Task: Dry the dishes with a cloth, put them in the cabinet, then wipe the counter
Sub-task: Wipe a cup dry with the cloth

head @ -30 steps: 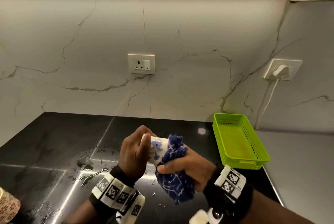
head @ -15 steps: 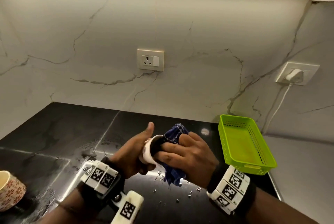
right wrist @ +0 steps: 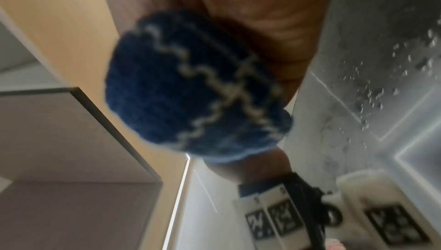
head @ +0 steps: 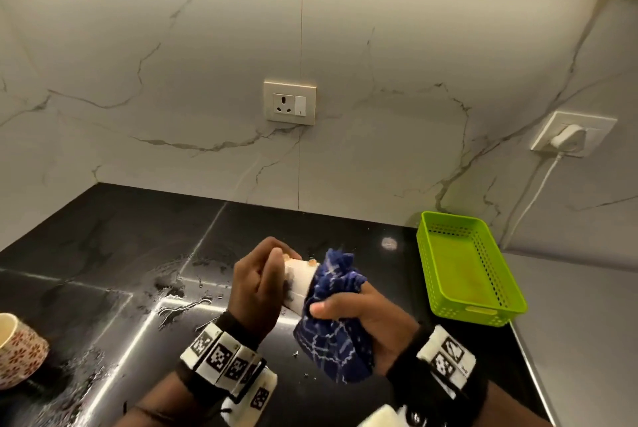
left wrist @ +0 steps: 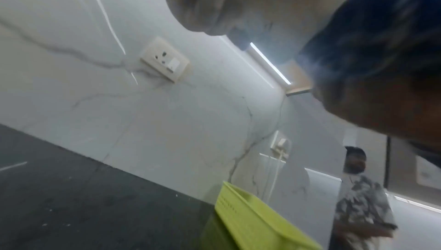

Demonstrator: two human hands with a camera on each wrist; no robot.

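Observation:
My left hand [head: 259, 283] grips a small white cup [head: 298, 283] held on its side above the black counter [head: 114, 237]. My right hand [head: 359, 316] grips a bunched dark blue cloth [head: 333, 316] with pale wavy lines, pressed against the cup's open end. The right wrist view shows the cloth [right wrist: 190, 88] bulging from my palm. In the left wrist view the cup [left wrist: 229, 3] and the cloth [left wrist: 381, 23] are blurred at the top. A second cup [head: 19, 350] with red flowers stands at the counter's left edge.
Water drops and streaks [head: 179, 288] lie on the counter left of my hands. A lime green perforated basket [head: 466, 271] stands at the right by the wall. Two wall sockets [head: 289, 103] are on the marble backsplash. Another person [left wrist: 360, 203] stands off to the right.
My left hand has turned the cup, its thumb now folded over the side. The cloth has shifted in my right hand, which now grips it from below with more cloth showing.

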